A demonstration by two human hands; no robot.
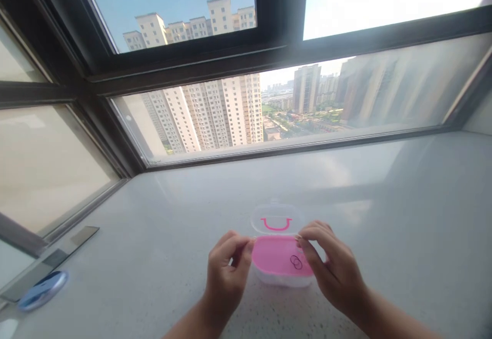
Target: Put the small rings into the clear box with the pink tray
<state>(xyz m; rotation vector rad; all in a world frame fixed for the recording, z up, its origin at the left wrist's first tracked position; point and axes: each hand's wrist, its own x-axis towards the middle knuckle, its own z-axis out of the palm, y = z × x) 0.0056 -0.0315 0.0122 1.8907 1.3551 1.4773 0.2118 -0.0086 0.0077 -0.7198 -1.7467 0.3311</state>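
A clear plastic box stands on the white sill, its clear lid with a pink handle folded open behind it. Across the top of the box sits a pink tray. Two thin dark rings, which look like hair ties, lie on the tray's right side. My left hand pinches the tray's left edge between thumb and fingers. At the far right corner, my right hand has its thumb and fingertips closed on the tray's rim. The inside of the box beneath the tray is hidden.
A round bluish object lies at the far left, beside a flat dark strip along the side window. Dark window frames border the pale sill at the back and left. Tall buildings show outside.
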